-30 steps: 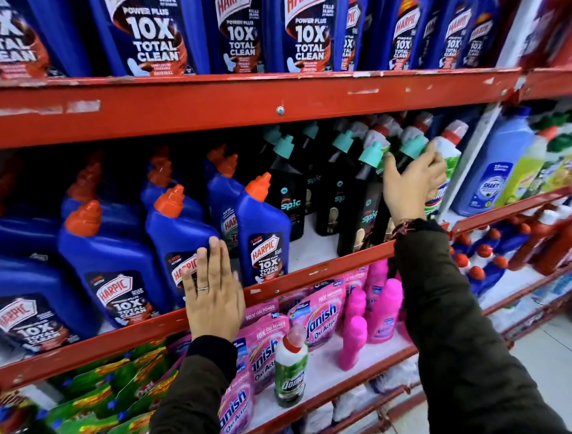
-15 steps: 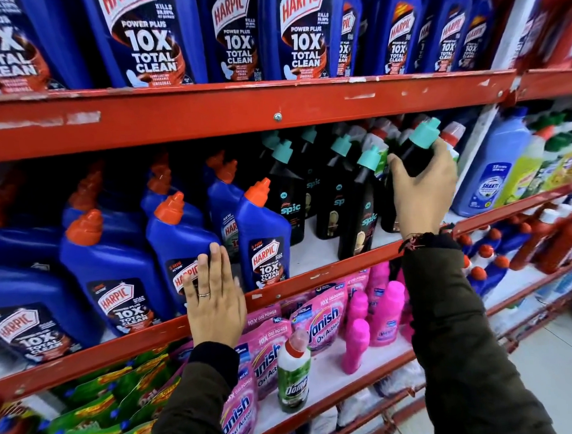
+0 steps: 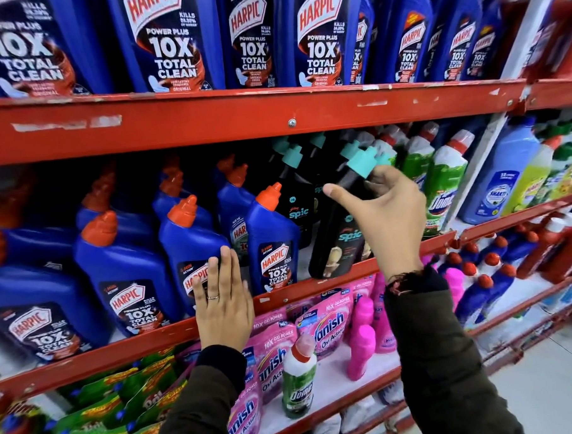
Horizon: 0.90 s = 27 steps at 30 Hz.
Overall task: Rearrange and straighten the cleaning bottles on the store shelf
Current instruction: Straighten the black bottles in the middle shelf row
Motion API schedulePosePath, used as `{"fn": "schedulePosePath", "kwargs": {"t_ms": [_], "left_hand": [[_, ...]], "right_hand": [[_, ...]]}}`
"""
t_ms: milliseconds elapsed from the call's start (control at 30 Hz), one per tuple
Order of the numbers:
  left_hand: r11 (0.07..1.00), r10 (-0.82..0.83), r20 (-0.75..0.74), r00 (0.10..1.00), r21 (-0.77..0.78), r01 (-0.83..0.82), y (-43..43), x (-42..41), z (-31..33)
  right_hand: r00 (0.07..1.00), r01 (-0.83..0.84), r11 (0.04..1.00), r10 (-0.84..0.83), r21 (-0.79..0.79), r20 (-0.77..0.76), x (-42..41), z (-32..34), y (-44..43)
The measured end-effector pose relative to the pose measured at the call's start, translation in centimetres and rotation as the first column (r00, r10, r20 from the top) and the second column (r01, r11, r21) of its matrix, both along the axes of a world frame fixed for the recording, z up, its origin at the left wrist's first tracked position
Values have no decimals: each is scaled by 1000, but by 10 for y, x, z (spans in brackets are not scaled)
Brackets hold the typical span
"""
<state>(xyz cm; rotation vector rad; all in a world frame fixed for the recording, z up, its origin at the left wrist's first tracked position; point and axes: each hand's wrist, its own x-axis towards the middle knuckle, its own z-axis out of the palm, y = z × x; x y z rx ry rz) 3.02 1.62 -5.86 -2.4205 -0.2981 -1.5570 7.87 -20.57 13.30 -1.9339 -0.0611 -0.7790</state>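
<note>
My right hand (image 3: 388, 217) grips the neck of a black Spic bottle (image 3: 339, 234) with a teal cap, tilted with its base at the front edge of the middle red shelf (image 3: 314, 286). More black Spic bottles (image 3: 295, 196) stand behind it. My left hand (image 3: 223, 305) lies flat, fingers together, against the shelf lip and the front of a blue Harpic bottle (image 3: 189, 250). A row of blue Harpic bottles (image 3: 269, 247) with orange caps fills the left of that shelf.
Large Harpic bottles (image 3: 169, 41) crowd the top shelf. White-and-green Domex bottles (image 3: 444, 183) stand right of the Spic ones. Below are pink Vanish pouches (image 3: 322, 326), pink bottles (image 3: 361, 348) and one Domex bottle (image 3: 298, 377). Red and blue bottles (image 3: 541, 245) fill the right bay.
My right hand has carried the black Spic bottle from the right of the row leftward and down to the shelf front, tilted. My left hand stays pressed on the shelf lip.
</note>
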Motion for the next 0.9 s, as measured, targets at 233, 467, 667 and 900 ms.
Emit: {"fn": "schedulePosePath", "kwargs": {"t_ms": [233, 467, 667, 900], "left_hand": [[1000, -8, 5, 1000, 4, 8, 0, -1, 0], [999, 21, -4, 1000, 27, -21, 2, 2, -5], [999, 30, 6, 1000, 25, -30, 2, 3, -7], [997, 77, -24, 997, 31, -76, 2, 1, -9]], "right_hand": [[999, 14, 994, -10, -106, 36, 9, -18, 27], [1000, 6, 981, -2, -195, 20, 20, -25, 34], [980, -157, 978, 171, -135, 101, 7, -49, 27], [976, -211, 970, 215, -120, 20, -35, -154, 23]]}}
